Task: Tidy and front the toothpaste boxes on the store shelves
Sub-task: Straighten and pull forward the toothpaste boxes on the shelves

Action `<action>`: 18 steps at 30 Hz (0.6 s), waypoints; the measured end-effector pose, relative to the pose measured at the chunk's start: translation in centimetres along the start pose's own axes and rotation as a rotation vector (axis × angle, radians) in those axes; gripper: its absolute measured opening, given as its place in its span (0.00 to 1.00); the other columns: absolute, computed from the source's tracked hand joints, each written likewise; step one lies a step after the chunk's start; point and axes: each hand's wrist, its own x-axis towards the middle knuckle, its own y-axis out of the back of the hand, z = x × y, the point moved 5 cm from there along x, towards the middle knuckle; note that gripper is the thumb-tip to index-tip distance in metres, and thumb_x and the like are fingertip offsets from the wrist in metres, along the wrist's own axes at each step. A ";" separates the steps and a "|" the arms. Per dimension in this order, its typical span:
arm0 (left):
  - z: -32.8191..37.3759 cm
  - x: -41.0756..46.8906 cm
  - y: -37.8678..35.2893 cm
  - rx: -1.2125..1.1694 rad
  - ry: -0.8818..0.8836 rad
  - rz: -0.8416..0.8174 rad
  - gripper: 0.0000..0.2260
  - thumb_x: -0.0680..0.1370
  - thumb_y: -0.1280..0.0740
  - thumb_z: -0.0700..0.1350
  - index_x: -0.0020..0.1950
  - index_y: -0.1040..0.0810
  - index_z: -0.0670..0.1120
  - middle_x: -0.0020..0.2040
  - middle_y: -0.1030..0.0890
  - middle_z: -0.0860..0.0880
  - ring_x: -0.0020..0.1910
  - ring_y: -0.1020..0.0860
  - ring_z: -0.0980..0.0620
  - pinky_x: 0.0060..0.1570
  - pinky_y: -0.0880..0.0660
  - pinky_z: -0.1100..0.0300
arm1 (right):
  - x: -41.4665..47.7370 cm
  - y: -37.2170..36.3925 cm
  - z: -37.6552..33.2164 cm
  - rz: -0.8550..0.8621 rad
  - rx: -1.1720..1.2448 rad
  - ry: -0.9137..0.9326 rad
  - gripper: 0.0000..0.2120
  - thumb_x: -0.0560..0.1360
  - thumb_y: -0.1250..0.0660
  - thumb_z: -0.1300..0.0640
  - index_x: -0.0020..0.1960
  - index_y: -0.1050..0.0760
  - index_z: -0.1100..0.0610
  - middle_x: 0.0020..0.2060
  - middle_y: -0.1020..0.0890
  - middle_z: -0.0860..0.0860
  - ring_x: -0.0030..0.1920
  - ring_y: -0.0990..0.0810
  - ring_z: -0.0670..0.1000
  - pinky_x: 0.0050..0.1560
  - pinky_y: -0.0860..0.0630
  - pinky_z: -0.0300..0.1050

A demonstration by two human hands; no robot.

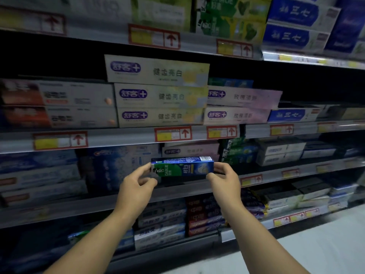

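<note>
A green and blue Darlie toothpaste box [182, 167] is held level in front of the third shelf from the top. My left hand [136, 185] pinches its left end between thumb and fingers. My right hand [224, 179] grips its right end the same way. The box's printed front faces me, and its top face carries a barcode. Behind it lies a pink and white box [190, 150] on the same shelf.
Stacked white and purple boxes [160, 95] fill the shelf above. Blue boxes [116, 167] stand left of the held box and green Darlie boxes [239, 153] right of it. Red-framed price tags [172, 133] line the shelf rails. Pale floor [316, 240] shows at lower right.
</note>
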 end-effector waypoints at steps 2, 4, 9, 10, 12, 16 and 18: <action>0.5 -0.5 2.0 0.016 -0.005 0.008 0.21 0.80 0.31 0.42 0.71 0.24 0.58 0.56 0.22 0.62 0.57 0.22 0.59 0.56 0.27 0.57 | -1.1 -0.7 -1.3 -0.025 -0.032 0.020 0.13 0.78 0.32 0.61 0.58 0.23 0.47 0.54 0.19 0.43 0.56 0.21 0.45 0.56 0.23 0.50; 1.2 -1.4 4.4 0.030 -0.021 0.022 0.19 0.79 0.31 0.40 0.68 0.22 0.56 0.54 0.21 0.62 0.57 0.21 0.59 0.54 0.26 0.62 | -2.4 -1.6 -2.7 -0.059 -0.061 0.043 0.13 0.77 0.32 0.61 0.59 0.22 0.48 0.54 0.19 0.43 0.56 0.21 0.46 0.58 0.22 0.51; 3.5 -3.8 11.2 0.067 -0.055 0.102 0.14 0.80 0.31 0.38 0.61 0.19 0.54 0.47 0.21 0.63 0.48 0.22 0.64 0.40 0.29 0.72 | -5.2 -4.6 -7.1 -0.127 -0.118 0.120 0.11 0.76 0.31 0.63 0.55 0.19 0.51 0.50 0.16 0.45 0.52 0.19 0.46 0.53 0.22 0.46; 4.0 -4.2 12.7 0.070 -0.059 0.125 0.13 0.80 0.32 0.38 0.60 0.19 0.53 0.48 0.20 0.62 0.48 0.21 0.63 0.41 0.28 0.71 | -5.9 -5.4 -8.1 -0.146 -0.122 0.139 0.11 0.75 0.31 0.63 0.54 0.19 0.51 0.49 0.16 0.45 0.52 0.19 0.46 0.50 0.22 0.44; 4.9 -5.2 16.2 0.081 -0.078 0.180 0.12 0.81 0.32 0.40 0.61 0.18 0.53 0.50 0.19 0.61 0.48 0.20 0.60 0.43 0.25 0.68 | -7.4 -7.3 -10.2 -0.199 -0.117 0.178 0.10 0.75 0.31 0.63 0.53 0.19 0.51 0.48 0.16 0.45 0.51 0.19 0.45 0.46 0.24 0.42; 6.4 -6.9 23.8 0.079 -0.116 0.358 0.11 0.80 0.32 0.40 0.60 0.17 0.50 0.49 0.18 0.58 0.50 0.18 0.54 0.52 0.20 0.53 | -10.7 -12.0 -14.5 -0.303 -0.108 0.267 0.10 0.75 0.31 0.64 0.50 0.19 0.50 0.46 0.16 0.44 0.49 0.19 0.43 0.45 0.25 0.40; 6.9 -7.5 27.5 0.086 -0.133 0.439 0.10 0.80 0.32 0.40 0.57 0.17 0.53 0.49 0.16 0.56 0.48 0.17 0.52 0.51 0.19 0.51 | -12.4 -14.7 -16.4 -0.346 -0.095 0.311 0.10 0.75 0.31 0.64 0.50 0.19 0.51 0.46 0.16 0.44 0.49 0.19 0.44 0.44 0.25 0.39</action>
